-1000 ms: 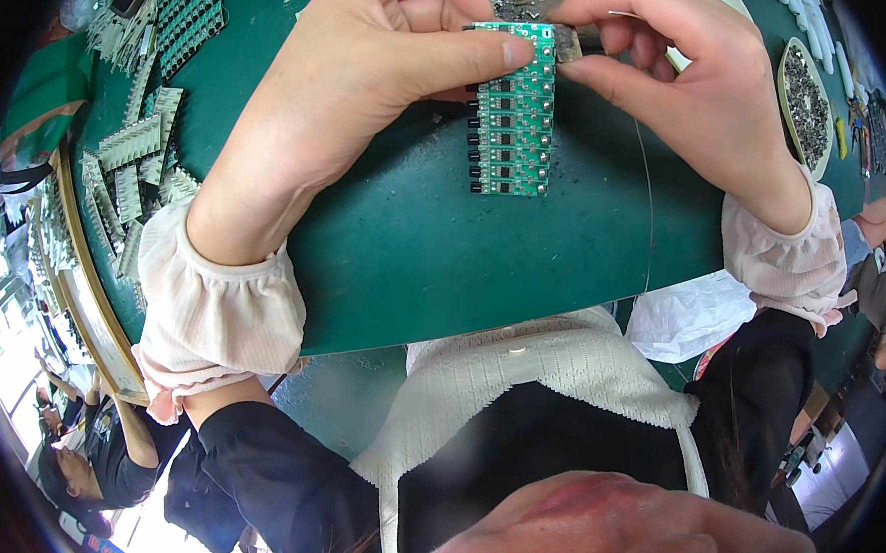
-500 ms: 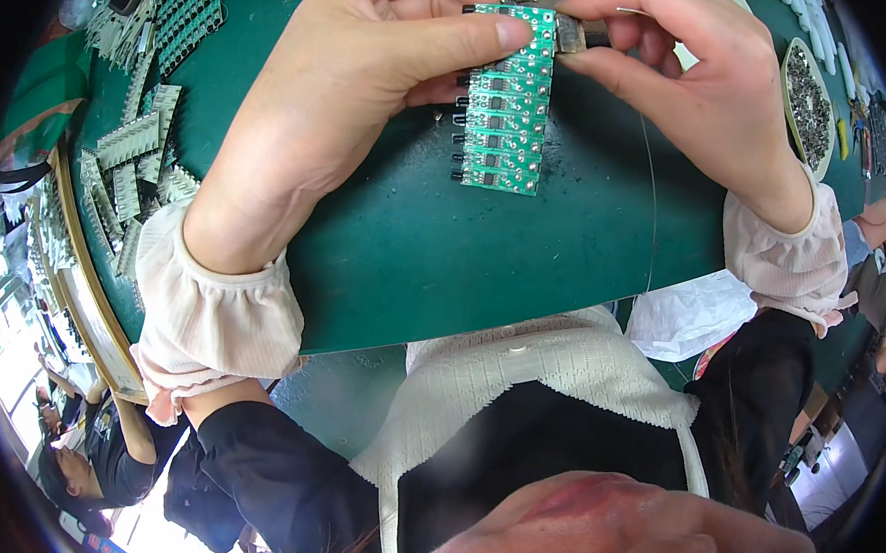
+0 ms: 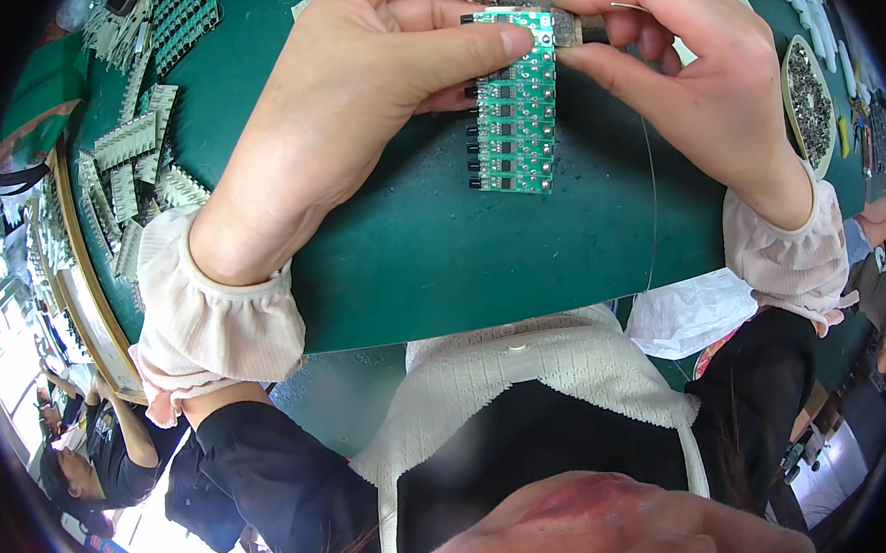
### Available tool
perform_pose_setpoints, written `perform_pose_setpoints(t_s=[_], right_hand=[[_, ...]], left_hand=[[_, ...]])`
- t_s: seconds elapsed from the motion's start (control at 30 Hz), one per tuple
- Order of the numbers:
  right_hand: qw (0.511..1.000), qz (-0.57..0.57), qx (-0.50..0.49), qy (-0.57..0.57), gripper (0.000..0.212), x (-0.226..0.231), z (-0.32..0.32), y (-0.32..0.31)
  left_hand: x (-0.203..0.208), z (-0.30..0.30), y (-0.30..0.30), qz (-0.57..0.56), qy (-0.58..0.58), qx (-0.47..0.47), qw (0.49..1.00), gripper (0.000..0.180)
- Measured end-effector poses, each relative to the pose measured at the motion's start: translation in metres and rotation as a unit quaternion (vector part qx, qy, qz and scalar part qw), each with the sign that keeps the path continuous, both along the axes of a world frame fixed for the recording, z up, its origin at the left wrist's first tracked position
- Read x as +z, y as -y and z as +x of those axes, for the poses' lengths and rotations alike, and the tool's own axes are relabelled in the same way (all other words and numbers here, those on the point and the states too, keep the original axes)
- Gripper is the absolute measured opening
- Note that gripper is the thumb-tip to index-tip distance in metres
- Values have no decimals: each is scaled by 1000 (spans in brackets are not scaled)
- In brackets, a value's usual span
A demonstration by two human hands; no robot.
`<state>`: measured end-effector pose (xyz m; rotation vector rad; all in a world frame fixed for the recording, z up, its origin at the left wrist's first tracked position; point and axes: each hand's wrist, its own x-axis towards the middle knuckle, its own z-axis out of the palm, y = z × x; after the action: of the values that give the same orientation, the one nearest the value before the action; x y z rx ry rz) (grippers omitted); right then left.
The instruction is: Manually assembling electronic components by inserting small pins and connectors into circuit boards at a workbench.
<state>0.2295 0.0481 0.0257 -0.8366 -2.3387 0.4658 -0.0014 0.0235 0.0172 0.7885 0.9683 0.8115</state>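
Note:
A green circuit board panel [image 3: 516, 132] hangs upright over the table, with a row of small black parts along its left edge. My left hand [image 3: 392, 69] is closed on the panel's upper part, thumb across its face. My right hand [image 3: 687, 58] is closed, thumb and forefinger at either side of a small grey-brown block [image 3: 566, 30], which sits against the panel's upper right edge. What kind of piece the block is, I cannot tell. A thin wire [image 3: 652, 195] hangs below the right hand; its path behind the fingers is hidden.
The green tabletop [image 3: 462, 265] carries a heap of pale comb-like strips [image 3: 127, 173] at left and another board panel [image 3: 186, 25] beyond. A dish of small metal parts [image 3: 808, 107] stands at right. White plastic [image 3: 690, 314] lies by the near edge. Other people sit at left.
The panel's lower end has swung slightly right, so it hangs straighter. My left hand has shifted a little; my right hand stays nearly in place with the block.

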Motion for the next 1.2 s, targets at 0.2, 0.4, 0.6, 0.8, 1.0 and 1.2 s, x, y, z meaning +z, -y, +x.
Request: perform_pose_setpoints(t_s=[0.2, 0.4, 0.6, 0.8, 1.0, 1.2], right_hand=[[998, -47, 45, -13, 24, 1, 2, -6], [881, -466, 43, -71, 23, 13, 1, -30], [892, -437, -47, -102, 12, 29, -3, -12], [979, -145, -82, -119, 11, 0, -18, 2], [974, -186, -27, -129, 10, -5, -4, -8], [950, -235, 1, -206, 11, -16, -6, -13]], left_hand=[[1, -3, -1, 12, 3, -16, 1000, 36], [-26, -10, -6, 133, -20, 24, 991, 35], [-17, -3, -9, 160, 43, 35, 986, 30], [-19, -7, -15, 201, -1, 43, 979, 28], [-11, 1, -10, 187, 43, 63, 979, 27], [-3, 0, -8, 178, 23, 75, 981, 26]])
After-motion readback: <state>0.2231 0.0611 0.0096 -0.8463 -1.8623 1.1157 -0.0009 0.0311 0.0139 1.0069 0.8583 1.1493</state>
